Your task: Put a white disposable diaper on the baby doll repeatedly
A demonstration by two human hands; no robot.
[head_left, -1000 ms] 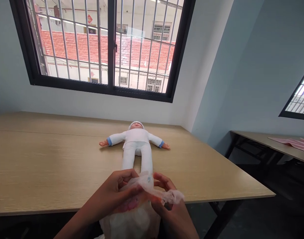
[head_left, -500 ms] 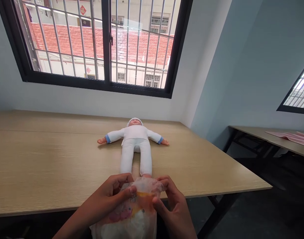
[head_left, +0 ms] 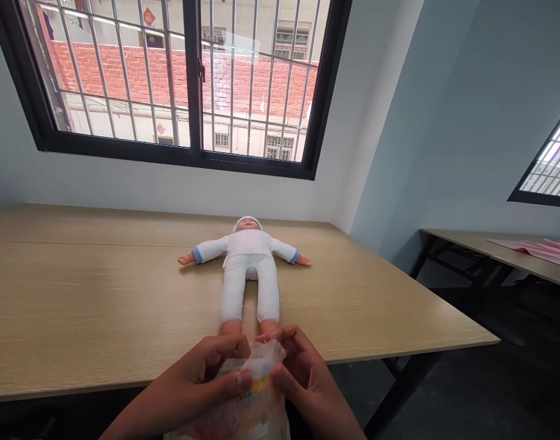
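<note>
A soft plastic bag with coloured print is at the bottom of the head view, in front of the table edge. My left hand grips its upper left side, thumb on the near face and fingers curled behind. On the upper right corner, my right hand pinches the plastic between thumb and fingers. What the bag holds cannot be made out. Just beyond my hands lies a baby doll on its back, in white clothes with blue cuffs and a white cap, arms spread, feet towards me and partly hidden.
The doll lies on a light wooden table against the wall below a barred window. At the right stands a second table with a pink striped cloth on it.
Both hands and the bag have sunk slightly towards me, uncovering more of the doll's feet. My right hand has moved left, closer to my left hand, and the bag's top is bunched narrower.
</note>
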